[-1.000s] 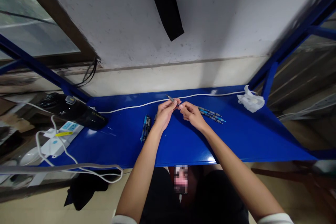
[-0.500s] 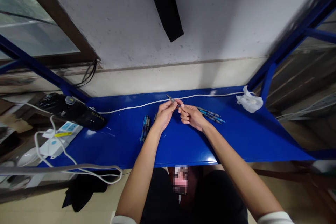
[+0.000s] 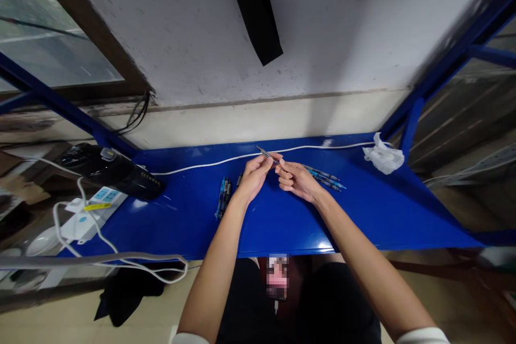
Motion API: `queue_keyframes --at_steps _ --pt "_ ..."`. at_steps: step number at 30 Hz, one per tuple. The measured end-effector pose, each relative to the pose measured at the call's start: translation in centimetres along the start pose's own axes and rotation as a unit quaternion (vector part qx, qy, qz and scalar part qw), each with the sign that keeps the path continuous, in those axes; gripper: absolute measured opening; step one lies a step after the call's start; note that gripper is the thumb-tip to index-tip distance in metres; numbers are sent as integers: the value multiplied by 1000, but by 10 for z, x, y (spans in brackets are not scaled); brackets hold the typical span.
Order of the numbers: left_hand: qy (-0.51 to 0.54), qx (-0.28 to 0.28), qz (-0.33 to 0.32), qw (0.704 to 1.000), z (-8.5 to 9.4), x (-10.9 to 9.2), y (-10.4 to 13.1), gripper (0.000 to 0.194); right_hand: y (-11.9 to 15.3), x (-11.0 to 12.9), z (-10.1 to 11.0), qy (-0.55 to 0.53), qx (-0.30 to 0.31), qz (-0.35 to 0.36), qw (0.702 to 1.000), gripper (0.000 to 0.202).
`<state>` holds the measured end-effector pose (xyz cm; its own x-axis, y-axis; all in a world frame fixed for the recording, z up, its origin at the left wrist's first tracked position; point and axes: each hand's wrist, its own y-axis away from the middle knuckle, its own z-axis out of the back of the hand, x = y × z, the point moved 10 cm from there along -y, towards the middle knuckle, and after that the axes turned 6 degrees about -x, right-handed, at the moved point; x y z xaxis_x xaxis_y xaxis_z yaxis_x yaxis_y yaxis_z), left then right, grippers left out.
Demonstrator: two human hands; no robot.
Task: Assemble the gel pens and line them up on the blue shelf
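Between my two hands, over the middle of the blue table (image 3: 181,226), is a slim dark pen (image 3: 264,152), its pointed end aimed up and to the left. My left hand (image 3: 255,173) pinches it near the point. The fingers of my right hand (image 3: 296,178) are closed around its other end. Several blue and black pens (image 3: 221,196) lie side by side left of my left forearm, which partly hides one more. Beyond my right hand rest a few more blue and dark pens (image 3: 325,176), partly covered by that hand.
A black bottle (image 3: 116,172) lies at the left by a white power strip (image 3: 94,215) with looped cables. One white cable (image 3: 201,163) runs along the table's back. Crumpled white plastic (image 3: 382,155) sits at the back right. Blue frame posts (image 3: 411,126) flank the table.
Both hands hold the pen in nearly the same place. Only a very slight shift of the hands and the pen shows.
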<state>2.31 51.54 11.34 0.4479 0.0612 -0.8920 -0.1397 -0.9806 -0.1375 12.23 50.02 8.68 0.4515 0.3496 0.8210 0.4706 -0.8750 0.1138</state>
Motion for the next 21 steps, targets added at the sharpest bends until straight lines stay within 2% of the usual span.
queue_keyframes --at_steps 3,6,12,16,21 --pt "-4 -21 -3 1000 5 3 -2 34 -1 9 3 -16 -28 32 999 38" --pt "1 -67 -10 998 16 6 -4 34 -1 17 9 -22 -61 68 996 44" --pt "23 -134 -36 990 31 2 -7 29 1 26 18 31 -114 142 983 39" --pt "26 -138 -39 989 32 0 -7 32 4 33 19 84 -138 191 968 37" --pt "18 -123 -43 991 29 -1 -7 31 2 28 15 46 -114 161 979 36"
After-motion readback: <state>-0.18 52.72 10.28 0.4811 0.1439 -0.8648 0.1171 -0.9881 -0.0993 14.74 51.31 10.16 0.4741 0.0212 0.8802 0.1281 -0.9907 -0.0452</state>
